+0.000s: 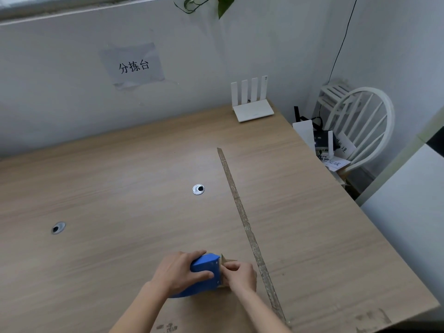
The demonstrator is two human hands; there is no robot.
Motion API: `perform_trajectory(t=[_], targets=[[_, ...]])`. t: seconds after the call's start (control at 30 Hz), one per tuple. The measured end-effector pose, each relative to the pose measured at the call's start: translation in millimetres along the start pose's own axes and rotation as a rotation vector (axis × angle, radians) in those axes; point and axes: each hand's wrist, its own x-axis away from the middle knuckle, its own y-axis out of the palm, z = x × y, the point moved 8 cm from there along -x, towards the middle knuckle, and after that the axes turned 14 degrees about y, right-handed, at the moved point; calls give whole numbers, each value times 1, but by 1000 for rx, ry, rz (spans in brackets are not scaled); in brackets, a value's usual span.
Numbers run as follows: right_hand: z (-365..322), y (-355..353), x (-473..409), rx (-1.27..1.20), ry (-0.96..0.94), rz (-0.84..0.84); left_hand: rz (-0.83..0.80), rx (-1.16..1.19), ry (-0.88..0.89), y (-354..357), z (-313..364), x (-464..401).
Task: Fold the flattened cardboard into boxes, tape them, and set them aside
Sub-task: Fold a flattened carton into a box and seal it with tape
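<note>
Nearest to us, our two forearms come up from the bottom edge and meet at the blue tape dispenser, which we take as the landmark. Our left hand grips the dispenser from its left side: the fingers are curled over the top and the thumb lies along the near face. Our right hand is just right of the dispenser, and its fingertips are pressed together, pinching the brown tape end that comes out at the dispenser's right edge.

The dispenser rests on a flattened cardboard sheet, which lies flat and covers most of the wooden table. The sheet is almost the same colour as the table, so we cannot tell where its left border is. Just right of the dispenser, the sheet's corrugated edge runs in a long line from the near right to the far middle. At the bottom, near the dispenser, some dark print shows on the sheet.

Beyond the dispenser is a round metal-ringed hole, and far to its left is a second hole.

Further behind the dispenser, at the table's far right corner, stands a white router with four upright antennas. To the right of it, off the table, is a white chair that carries papers and small devices. On the wall far behind the dispenser hangs a paper sign with three characters, and green leaves hang at the top.
</note>
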Motion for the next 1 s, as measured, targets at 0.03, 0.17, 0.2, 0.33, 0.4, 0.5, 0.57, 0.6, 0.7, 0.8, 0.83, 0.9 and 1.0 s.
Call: perform_trajectory(t=[0.03,0.17,0.2,0.33,0.4,0.5,0.57,0.6,0.7,0.8,0.83,0.9,1.0], targets=[[0,-1,-1,25,4,19,-1,-7,9,0,1,0],[-2,-6,-4,146,20,110,-10,-76,51,5,10,-1],[-2,-6,-4,165,12,121,-19,-108,58,6,11,-1],[-3,-4,-2,223,-18,160,-88,-210,30,-6,-7,5],[-4,-6,-4,247,-31,169,-87,-271,-23,-23,-34,17],[-7,-7,-4,277,-75,141,-67,-357,-134,-46,-77,38],[-12,-7,-3,304,-107,142,-57,-366,-133,-53,-81,39],[-14,-6,-4,310,-128,140,-68,-375,-124,-55,-80,36],[-24,-3,-1,296,-269,88,-103,-405,-136,-52,-80,30],[-38,13,13,527,-535,22,-114,-392,-158,-43,-84,30],[-39,22,17,648,-598,17,-113,-386,-163,-41,-86,31],[-37,33,21,809,-640,18,-114,-376,-160,-39,-88,31],[-29,45,27,822,-572,-24,-101,-348,-166,-42,-92,34]])
